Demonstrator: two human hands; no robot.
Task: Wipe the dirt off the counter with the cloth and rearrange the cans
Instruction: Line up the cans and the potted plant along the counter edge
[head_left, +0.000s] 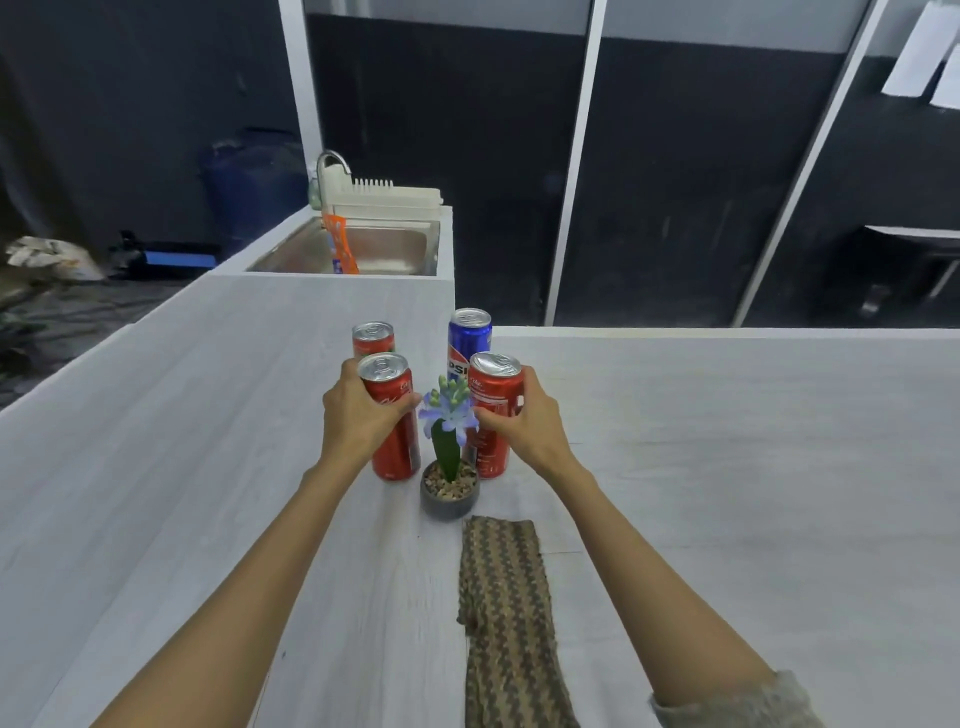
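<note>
Two tall red cans stand upright on the white counter (182, 441), one on each side of a small potted plant. My left hand (358, 415) grips the left red can (397, 447). My right hand (524, 421) grips the right red can (493, 395). Behind them stand a third red can (373, 339) and a blue can (469, 335), both untouched. A brown patterned cloth (506, 613) lies flat on the counter in front of the plant, between my forearms. No dirt shows on the counter.
The potted plant (449, 486), with blue flowers in a grey pot, stands between the two held cans. A steel sink (384, 249) with a tap, a white rack and an orange item lies at the back. The counter's far edge runs just behind the cans.
</note>
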